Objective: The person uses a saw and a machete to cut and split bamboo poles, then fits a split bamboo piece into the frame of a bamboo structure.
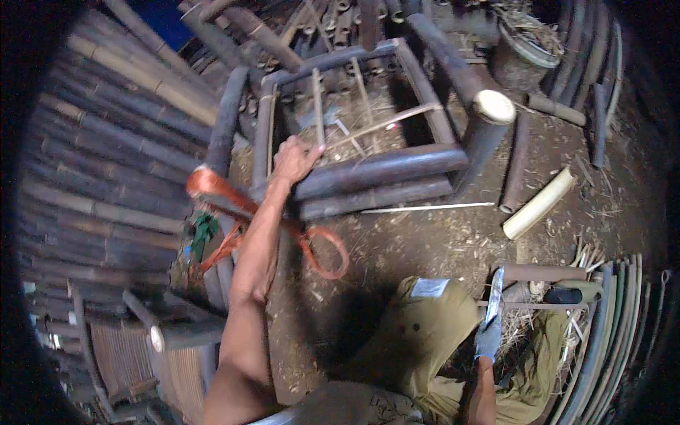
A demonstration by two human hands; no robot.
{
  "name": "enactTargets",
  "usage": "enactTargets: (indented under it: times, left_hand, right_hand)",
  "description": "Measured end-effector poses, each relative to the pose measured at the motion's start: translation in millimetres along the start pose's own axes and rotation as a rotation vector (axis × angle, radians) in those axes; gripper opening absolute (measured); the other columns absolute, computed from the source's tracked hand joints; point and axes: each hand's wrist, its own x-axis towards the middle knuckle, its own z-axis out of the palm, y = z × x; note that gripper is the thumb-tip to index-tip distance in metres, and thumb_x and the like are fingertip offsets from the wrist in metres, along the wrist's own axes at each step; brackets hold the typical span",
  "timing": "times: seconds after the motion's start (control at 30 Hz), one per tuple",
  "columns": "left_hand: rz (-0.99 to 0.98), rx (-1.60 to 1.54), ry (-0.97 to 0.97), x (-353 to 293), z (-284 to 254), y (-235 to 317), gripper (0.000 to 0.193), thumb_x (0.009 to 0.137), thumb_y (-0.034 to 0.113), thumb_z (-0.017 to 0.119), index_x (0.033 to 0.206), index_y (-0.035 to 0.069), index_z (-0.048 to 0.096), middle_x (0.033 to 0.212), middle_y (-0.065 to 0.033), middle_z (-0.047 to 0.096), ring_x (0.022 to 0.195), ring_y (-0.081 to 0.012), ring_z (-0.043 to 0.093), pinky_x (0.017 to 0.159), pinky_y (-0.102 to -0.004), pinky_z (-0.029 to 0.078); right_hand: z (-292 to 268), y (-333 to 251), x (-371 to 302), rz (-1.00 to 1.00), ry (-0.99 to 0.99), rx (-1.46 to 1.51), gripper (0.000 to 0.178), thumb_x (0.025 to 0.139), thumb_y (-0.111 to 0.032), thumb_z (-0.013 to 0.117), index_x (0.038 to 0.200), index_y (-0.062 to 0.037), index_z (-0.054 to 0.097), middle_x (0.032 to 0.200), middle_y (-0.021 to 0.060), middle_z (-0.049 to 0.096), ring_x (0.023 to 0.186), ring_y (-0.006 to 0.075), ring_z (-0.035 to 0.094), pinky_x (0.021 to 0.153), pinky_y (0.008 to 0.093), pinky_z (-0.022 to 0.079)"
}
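A dark bamboo frame (pixel 382 170), like a chair or stool under construction, stands ahead of me. My left hand (pixel 292 160) reaches to its near rail, with the fingers closed at the end of a thin bamboo strip (pixel 386 126). That strip slants across the opening to the right-hand rail. Two pale slats, one a bamboo slat (pixel 317 106), run from the far rail toward the near side. Low at my right knee, my right hand (pixel 487 338), in a grey glove, grips a knife with a broad shiny blade (pixel 495 292); its handle is hidden.
Orange strapping (pixel 207 183) wraps the frame's left post, with a loose loop by my forearm. A split bamboo piece (pixel 540 204) and a thin stick (pixel 428 207) lie on the shaving-strewn floor. A bucket (pixel 524 53) stands far right. Bamboo poles (pixel 106 170) line the left.
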Motion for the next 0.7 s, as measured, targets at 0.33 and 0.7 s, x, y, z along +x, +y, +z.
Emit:
enactTargets:
  times: [0.33,0.7]
  left_hand:
    - [0.618,0.091,0.005,80.1,39.1,126.7,0.061,0.092,0.012,0.053,0.151,0.022,0.040,0.119,-0.0175,0.060,0.108,-0.0375,0.059,0.097,-0.0442,0.049]
    - [0.389,0.301,0.264,102.2,57.2,144.9,0.040,0.094,0.037,0.055,0.127,0.017,0.063,0.113,-0.0084,0.066,0.114,-0.0267,0.058,0.104,-0.0621,0.032]
  right_hand:
    - [-4.5,-5.1,-3.6,-0.047,0.037,-0.031,0.057,0.094,-0.021,0.058,0.143,0.0024,0.040,0.134,0.0294,0.054,0.121,0.0455,0.054,0.100,0.0468,0.046]
    - [-5.4,-13.4,-5.7,0.023,-0.008,-0.006,0.058,0.094,-0.020,0.058,0.144,0.0026,0.039,0.133,0.0301,0.053,0.122,0.0458,0.053,0.100,0.0473,0.045]
